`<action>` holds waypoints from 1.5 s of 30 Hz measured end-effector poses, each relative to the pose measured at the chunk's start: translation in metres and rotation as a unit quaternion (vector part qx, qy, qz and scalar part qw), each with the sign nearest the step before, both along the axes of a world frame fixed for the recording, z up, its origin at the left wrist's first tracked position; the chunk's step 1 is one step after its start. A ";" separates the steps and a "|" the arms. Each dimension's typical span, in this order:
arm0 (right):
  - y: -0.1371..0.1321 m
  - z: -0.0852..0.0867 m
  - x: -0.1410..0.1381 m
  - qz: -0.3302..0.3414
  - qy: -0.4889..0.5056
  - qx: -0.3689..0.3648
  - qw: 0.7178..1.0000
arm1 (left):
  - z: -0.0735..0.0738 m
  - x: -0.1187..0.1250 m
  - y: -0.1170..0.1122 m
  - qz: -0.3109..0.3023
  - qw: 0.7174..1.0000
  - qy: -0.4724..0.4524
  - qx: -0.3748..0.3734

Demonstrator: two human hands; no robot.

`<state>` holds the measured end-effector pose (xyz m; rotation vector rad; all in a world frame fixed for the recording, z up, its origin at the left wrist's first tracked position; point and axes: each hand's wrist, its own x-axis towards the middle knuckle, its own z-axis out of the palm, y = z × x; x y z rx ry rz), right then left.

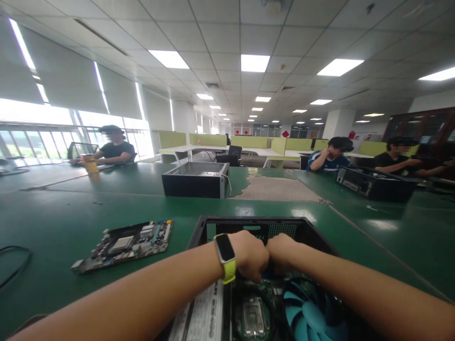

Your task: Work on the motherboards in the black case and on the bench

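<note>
while a circuit board (124,245) lies on the green table (53,213) at eight o'clock in view, the open computer case (249,219) sits between five and six o'clock. over it, the left hand (251,253) is curled beside the curled right hand (282,251), though i cannot tell whether either holds anything; a blue fan (314,315) shows at five o'clock.

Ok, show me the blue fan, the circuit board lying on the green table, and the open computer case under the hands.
Blue fan (314,316): head view, on its hub.
Circuit board (123,243): head view, on its pale square part.
Computer case (254,219): head view, on its far rim.
</note>
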<state>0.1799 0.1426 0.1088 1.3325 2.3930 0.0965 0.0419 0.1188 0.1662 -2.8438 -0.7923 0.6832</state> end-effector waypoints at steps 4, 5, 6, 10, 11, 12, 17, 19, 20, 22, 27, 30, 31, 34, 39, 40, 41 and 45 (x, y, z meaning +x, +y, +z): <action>0.008 -0.012 0.004 0.008 -0.040 -0.002 0.999 | -0.034 0.034 0.026 0.072 0.993 0.088 -0.031; 0.009 -0.013 0.005 0.009 -0.046 -0.003 0.999 | -0.041 0.037 0.030 0.075 0.993 0.090 -0.034; 0.009 -0.013 0.005 0.011 -0.051 -0.004 0.999 | -0.048 0.037 0.033 0.077 0.992 0.092 -0.037; 0.010 -0.012 -0.002 0.014 -0.062 -0.012 0.998 | -0.064 0.032 0.043 0.078 0.992 0.092 -0.048; 0.010 -0.013 -0.004 0.012 -0.063 -0.012 0.998 | -0.066 0.031 0.044 0.077 0.992 0.088 -0.048; 0.010 -0.013 -0.005 0.009 -0.064 -0.013 0.998 | -0.068 0.030 0.046 0.076 0.993 0.083 -0.046; 0.012 -0.017 -0.005 -0.014 -0.065 -0.010 0.998 | -0.075 0.030 0.052 0.077 0.995 0.053 -0.043; 0.013 -0.018 -0.004 -0.018 -0.061 -0.009 0.998 | -0.077 0.030 0.054 0.083 0.995 0.044 -0.039; 0.013 -0.018 -0.004 -0.019 -0.059 -0.009 0.998 | -0.078 0.029 0.055 0.087 0.995 0.043 -0.037; 0.013 -0.018 -0.005 -0.019 -0.056 -0.009 0.998 | -0.079 0.029 0.055 0.093 0.994 0.043 -0.038; 0.013 -0.016 -0.006 -0.017 -0.055 -0.008 0.998 | -0.078 0.028 0.054 0.094 0.992 0.054 -0.060; 0.013 -0.014 -0.006 -0.020 -0.055 -0.004 0.998 | -0.077 0.028 0.052 0.094 0.992 0.059 -0.063; 0.014 -0.014 -0.005 -0.021 -0.054 -0.002 0.998 | -0.076 0.028 0.052 0.093 0.992 0.061 -0.063; 0.014 -0.014 -0.005 -0.022 -0.052 -0.001 0.998 | -0.074 0.028 0.050 0.090 0.991 0.071 -0.065; 0.013 -0.012 -0.006 -0.026 -0.054 -0.001 0.998 | -0.068 0.029 0.048 0.090 0.990 0.091 -0.065; 0.013 -0.011 -0.006 -0.027 -0.055 -0.001 0.998 | -0.067 0.029 0.047 0.089 0.990 0.091 -0.063; 0.013 -0.011 -0.006 -0.028 -0.057 -0.002 0.998 | -0.065 0.030 0.046 0.087 0.990 0.091 -0.060; 0.014 -0.010 -0.005 -0.034 -0.062 -0.006 0.998 | -0.062 0.029 0.043 0.082 0.991 0.088 -0.061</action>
